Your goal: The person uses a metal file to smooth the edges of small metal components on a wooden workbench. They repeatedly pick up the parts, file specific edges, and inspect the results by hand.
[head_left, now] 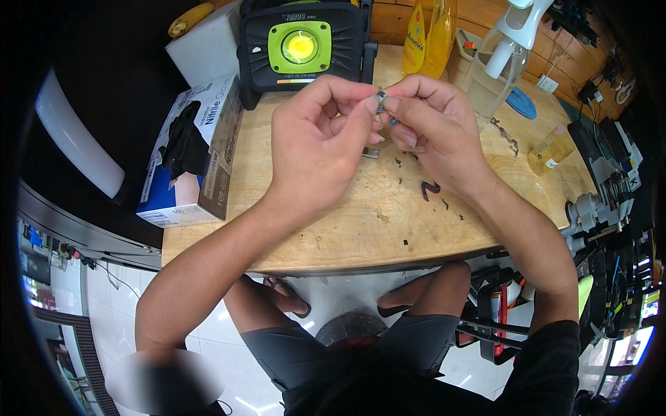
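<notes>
Above the wooden table, both hands meet fingertip to fingertip. They pinch a small metallic piece (381,99) whose kind I cannot make out, as the fingers cover most of it. My left hand (312,142) grips it from the left between thumb and index finger. From the right, my right hand (444,128) holds it the same way, with its other fingers curled in. A bluish bit (393,121) shows by the right fingers. Beneath the hands, a small silvery metal part (371,153) lies on the table, partly hidden by the left hand.
Behind the hands stands a work light (301,47), lit. A glove box (187,177) is at left. Yellow liquid bottle (424,41), spray bottle (496,66), blue pad (521,102) and small bottle (551,151) stand or lie rightward. Dark scraps (430,189) dot the wooden table (333,239).
</notes>
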Motion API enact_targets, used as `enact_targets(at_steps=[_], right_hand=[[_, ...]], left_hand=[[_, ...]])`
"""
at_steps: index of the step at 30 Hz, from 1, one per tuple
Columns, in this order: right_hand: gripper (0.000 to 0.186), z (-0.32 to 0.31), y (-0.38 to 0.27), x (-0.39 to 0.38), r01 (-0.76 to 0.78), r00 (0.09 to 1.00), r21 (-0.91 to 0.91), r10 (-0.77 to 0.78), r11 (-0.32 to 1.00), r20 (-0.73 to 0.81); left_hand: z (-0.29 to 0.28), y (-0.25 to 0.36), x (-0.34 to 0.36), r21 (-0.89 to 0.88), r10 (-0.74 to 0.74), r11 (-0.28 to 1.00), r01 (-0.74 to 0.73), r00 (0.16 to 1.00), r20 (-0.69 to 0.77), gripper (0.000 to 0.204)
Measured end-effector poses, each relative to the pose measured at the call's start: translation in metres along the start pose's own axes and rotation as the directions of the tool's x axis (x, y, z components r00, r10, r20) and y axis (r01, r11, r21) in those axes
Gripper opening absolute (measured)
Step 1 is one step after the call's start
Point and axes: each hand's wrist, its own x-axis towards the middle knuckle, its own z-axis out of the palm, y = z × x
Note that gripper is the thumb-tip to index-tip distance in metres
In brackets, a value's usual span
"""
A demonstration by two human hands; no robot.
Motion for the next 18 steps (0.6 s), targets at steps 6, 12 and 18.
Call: enact_targets(at_steps=[6,12,18], right_hand=[[0.013,0.0002,-0.0013,-0.0005,-0.018,1.000,0.010,0.018,1.000,-0.012],[0.012,0.0000,-0.0005,-0.0005,-0.014,1.000,0.011,0.014,1.000,-0.007],[0.011,0.0011,-0.0041,-0.0029,-0.051,0.999,0.052,0.052,0.997,-0.008]], left_hand=[[0.0014,-0.0005,-0.0003,-0.035,-0.003,0.999,0.003,1.000,-0.015,0.016],[0.0002,-0.0003,-0.0001,-0.026,-0.001,1.000,0.001,1.000,0.006,0.013],[0.0019,-0.0005,-0.0025,-0.004,0.012,1.000,-0.012,1.000,0.011,0.017]])
